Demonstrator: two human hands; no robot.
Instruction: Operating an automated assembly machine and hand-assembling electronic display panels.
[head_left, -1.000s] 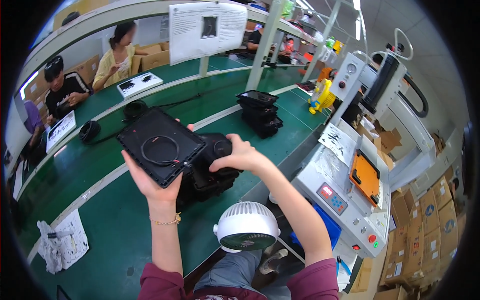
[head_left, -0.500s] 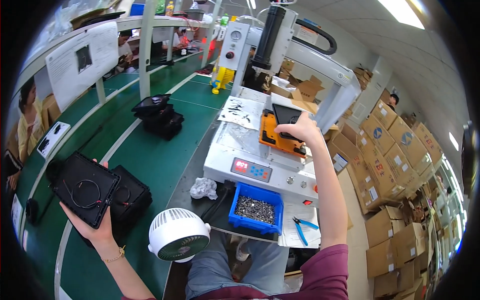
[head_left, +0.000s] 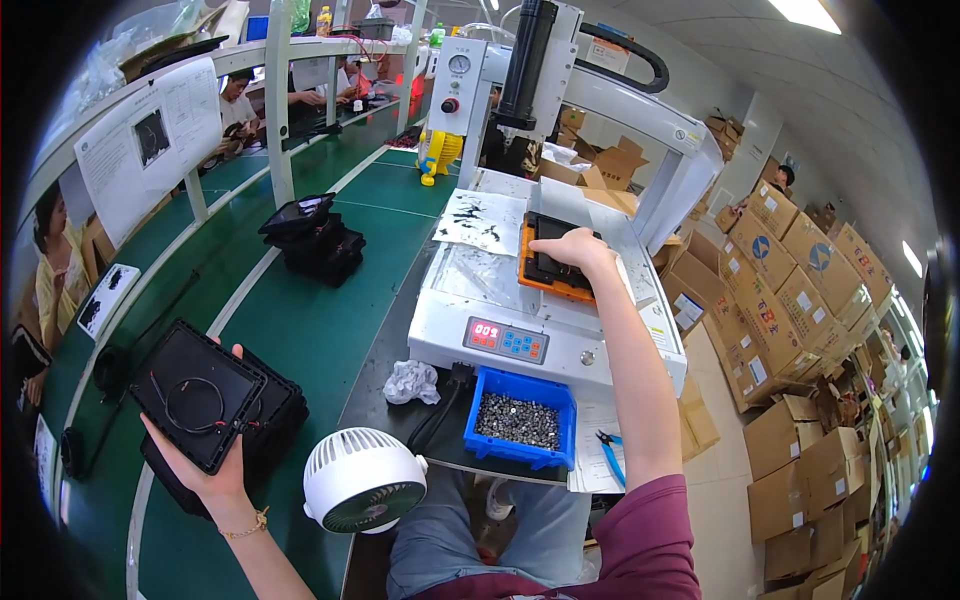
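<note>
Holding black panel [head_left: 197,395] beside belt edge, right hand [head_left: 575,248] on orange fixture [head_left: 553,262].

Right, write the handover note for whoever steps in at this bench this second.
Left hand: holds a square black panel with a wire loop on it, tilted above the stack of black parts on the green belt.
Right hand: rests on the black part seated in the orange fixture on the white screw machine.
Done: one part sits in the fixture.
Left: the held panel is not yet on the machine. Blue bin of screws sits at the front edge.
</note>
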